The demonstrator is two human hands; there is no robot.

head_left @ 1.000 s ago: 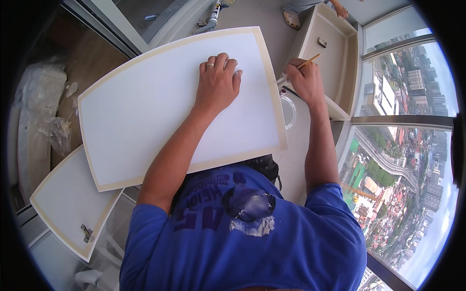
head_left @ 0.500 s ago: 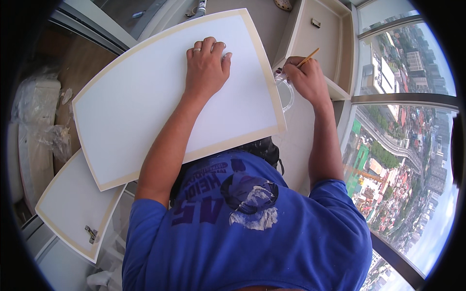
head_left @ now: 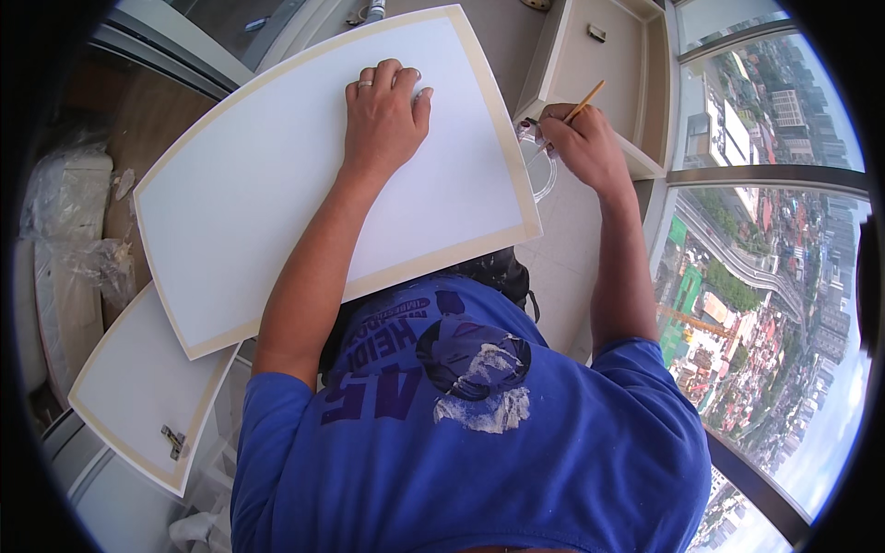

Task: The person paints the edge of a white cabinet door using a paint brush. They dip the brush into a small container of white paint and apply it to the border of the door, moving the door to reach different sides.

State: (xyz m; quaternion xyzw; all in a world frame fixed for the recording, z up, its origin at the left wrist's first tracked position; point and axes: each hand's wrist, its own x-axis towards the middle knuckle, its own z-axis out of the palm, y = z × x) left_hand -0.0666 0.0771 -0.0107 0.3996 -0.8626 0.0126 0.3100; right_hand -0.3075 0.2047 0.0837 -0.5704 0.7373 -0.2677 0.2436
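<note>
A large white panel (head_left: pixel 277 175) with a tan border lies flat in front of me. My left hand (head_left: pixel 385 112) rests palm down on its far part, fingers together, a ring on one finger. My right hand (head_left: pixel 581 143) is off the panel's right edge and grips a thin wooden-handled brush (head_left: pixel 584 100), its tip down at a clear plastic cup (head_left: pixel 542 168) that stands beside the panel's right edge.
A second white panel (head_left: pixel 138 396) with a metal hinge lies at lower left, partly under the first. A cream open box-shaped cabinet part (head_left: pixel 608 64) stands beyond my right hand. Plastic-wrapped items lie at left. A floor-to-ceiling window with a city view runs along the right.
The view has shifted, so the panel and both hands sit slightly higher and more to the right in the picture. My right hand with the brush stays at the cup; my left hand stays on the panel.
</note>
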